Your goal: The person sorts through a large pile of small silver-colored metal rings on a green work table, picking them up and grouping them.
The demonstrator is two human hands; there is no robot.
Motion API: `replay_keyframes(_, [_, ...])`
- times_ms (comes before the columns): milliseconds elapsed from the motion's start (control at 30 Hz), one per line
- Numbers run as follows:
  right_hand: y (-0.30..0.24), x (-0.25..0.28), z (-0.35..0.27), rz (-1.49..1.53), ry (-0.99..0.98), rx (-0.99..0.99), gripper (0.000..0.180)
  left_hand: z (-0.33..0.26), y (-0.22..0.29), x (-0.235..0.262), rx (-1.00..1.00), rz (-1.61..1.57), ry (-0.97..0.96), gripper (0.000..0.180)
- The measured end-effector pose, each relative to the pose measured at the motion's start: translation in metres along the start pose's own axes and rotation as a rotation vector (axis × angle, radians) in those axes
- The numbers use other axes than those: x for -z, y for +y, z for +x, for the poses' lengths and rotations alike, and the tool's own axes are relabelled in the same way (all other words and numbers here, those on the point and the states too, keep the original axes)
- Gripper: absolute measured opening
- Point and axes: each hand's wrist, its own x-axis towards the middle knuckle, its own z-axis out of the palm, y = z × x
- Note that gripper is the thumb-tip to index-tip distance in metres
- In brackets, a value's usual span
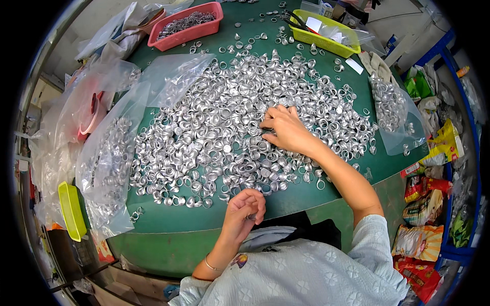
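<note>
A wide heap of silver-coloured metal rings (219,112) covers the middle of the green table (178,219). My right hand (288,130) reaches into the heap from the right. Its thumb and bent fingers are apart and touch the rings, and I see nothing held between them. Close to the table's near edge, my left hand (244,210) is curled closed, palm partly up. A small grey metal ring (250,217) shows between its fingers, mostly hidden.
Clear plastic bags (109,168) with rings lie on the left; another bag (390,109) is at the right. A pink basket (217,20) of metal pieces and a yellow-green basket (326,43) stand at the back. Blue shelving (462,250) with colourful packages stands right.
</note>
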Motion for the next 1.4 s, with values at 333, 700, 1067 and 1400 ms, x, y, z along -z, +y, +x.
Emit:
replay_keyframes(333, [-0.003, -0.006, -0.001, 0.035, -0.006, 0.043, 0.019, -0.005, -0.003, 0.002, -0.002, -0.001, -0.024, 0.029])
replay_keyframes(700, [0.008, -0.008, 0.002, 0.242, -0.077, 0.045, 0.015, -0.007, -0.010, -0.001, 0.051, -0.008, -0.072, 0.034])
replay_keyframes(1067, [0.002, -0.003, -0.004, 0.231, 0.023, 0.019, 0.016, -0.008, -0.010, 0.000, 0.048, -0.015, -0.053, 0.033])
replay_keyframes(1400, [-0.014, -0.016, -0.005, 0.227, 0.160, -0.037, 0.022, -0.008, -0.006, 0.002, 0.042, -0.003, -0.025, 0.032])
